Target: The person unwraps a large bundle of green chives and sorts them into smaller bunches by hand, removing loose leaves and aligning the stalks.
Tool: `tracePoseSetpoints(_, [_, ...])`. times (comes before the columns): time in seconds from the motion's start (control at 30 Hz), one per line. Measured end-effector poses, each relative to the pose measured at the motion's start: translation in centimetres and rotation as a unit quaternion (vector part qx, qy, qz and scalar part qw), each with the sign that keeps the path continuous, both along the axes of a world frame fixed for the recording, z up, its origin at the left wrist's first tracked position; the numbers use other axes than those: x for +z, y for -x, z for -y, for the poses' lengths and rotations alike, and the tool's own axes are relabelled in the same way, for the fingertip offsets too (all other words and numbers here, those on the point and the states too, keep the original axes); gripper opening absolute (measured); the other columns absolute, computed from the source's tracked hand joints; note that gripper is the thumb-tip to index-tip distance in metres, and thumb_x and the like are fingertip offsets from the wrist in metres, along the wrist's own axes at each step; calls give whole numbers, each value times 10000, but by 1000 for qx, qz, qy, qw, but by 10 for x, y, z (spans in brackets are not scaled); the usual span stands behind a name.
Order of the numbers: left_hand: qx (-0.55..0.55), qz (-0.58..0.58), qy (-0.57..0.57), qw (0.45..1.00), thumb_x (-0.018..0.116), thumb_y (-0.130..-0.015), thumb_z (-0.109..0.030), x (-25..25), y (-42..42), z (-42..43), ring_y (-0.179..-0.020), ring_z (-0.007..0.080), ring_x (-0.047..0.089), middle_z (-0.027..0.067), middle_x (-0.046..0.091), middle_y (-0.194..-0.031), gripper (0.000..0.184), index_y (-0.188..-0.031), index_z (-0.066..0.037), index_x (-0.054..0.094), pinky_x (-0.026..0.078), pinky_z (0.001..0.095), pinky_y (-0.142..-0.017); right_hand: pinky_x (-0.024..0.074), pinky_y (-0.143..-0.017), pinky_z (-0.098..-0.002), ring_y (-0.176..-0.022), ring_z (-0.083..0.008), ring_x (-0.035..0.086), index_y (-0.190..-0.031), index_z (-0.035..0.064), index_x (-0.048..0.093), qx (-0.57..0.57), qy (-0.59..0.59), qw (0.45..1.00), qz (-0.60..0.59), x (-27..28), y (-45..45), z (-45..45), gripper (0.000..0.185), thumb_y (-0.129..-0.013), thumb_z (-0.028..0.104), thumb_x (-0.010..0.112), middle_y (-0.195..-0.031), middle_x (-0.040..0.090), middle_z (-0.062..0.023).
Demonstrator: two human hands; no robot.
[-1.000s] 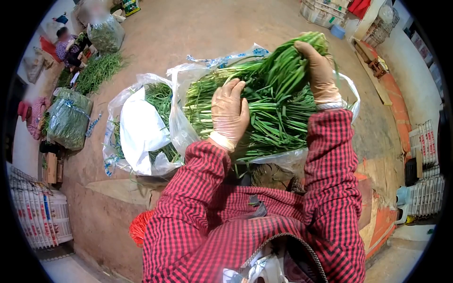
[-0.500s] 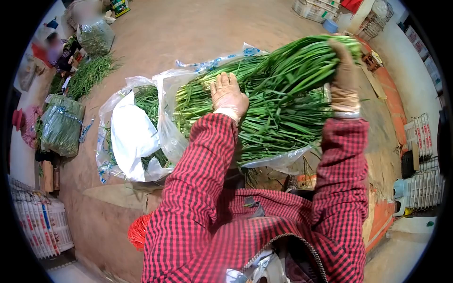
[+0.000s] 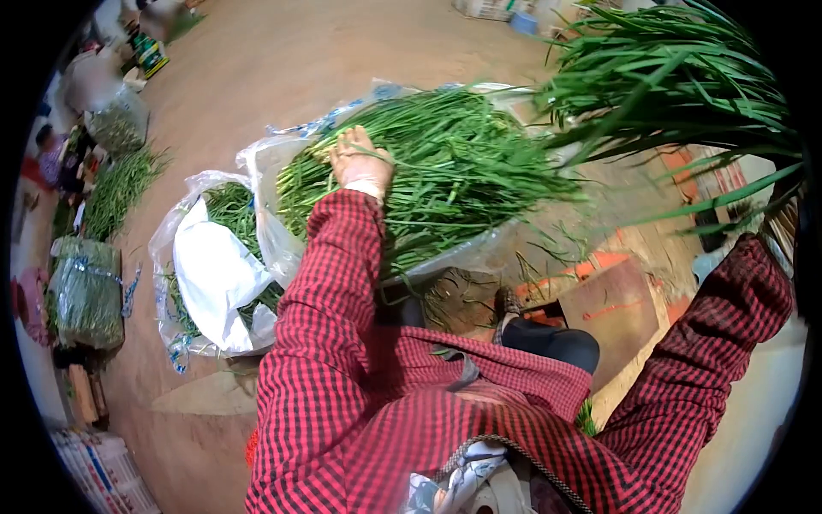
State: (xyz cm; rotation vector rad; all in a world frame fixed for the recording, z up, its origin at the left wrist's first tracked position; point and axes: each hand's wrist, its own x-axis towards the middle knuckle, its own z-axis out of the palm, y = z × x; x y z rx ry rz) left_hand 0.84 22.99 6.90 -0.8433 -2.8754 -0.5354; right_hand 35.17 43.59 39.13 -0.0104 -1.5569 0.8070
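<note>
My left hand (image 3: 362, 163), in a thin glove, lies with its fingers spread on a pile of garlic chives (image 3: 445, 163). The pale stem ends of the pile point left, the green leaves right. Beneath it an opened clear plastic bag (image 3: 479, 253) is spread out. At the far right, my right hand (image 3: 782, 214) is closed around a large bunch of garlic chives (image 3: 668, 86), held up with the leaves fanning leftward. That hand is dark and partly cut off by the edge of the view.
A white sheet (image 3: 218, 274) covers part of the greens at the bag's left side. Farther left, a wrapped bundle (image 3: 86, 291) sits on the floor, with loose greens (image 3: 124, 193) and a person (image 3: 64, 158) beyond. A brown board (image 3: 612, 321) lies near my knee.
My right hand has swung right with the bunch, lifting it off the pile. My left hand stays on the pile. The view has turned toward the right.
</note>
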Motion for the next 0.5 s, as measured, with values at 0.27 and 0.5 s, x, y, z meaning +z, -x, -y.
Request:
tracePoseSetpoints(0.27, [-49, -21, -416, 908, 559, -853, -163, -3, 10, 9, -1236, 386, 479, 234, 518, -1323, 479, -1306, -20, 497, 359, 429, -1081, 566, -788, -295, -861, -176, 668, -1089, 32, 632, 13, -25, 1000, 9, 18, -50, 41, 257, -916, 222, 617, -991, 685, -80])
tracePoseSetpoints(0.5, [-273, -199, -425, 840, 579, -683, 19, 59, -69, 29, -1231, 330, 503, 163, 565, -1260, 511, -1184, -81, 589, 398, 434, -1055, 561, -807, -292, -887, -176, 667, -1091, 32, 631, -28, -87, 996, 15, 45, -91, 26, 244, -923, 206, 602, -1000, 687, -80])
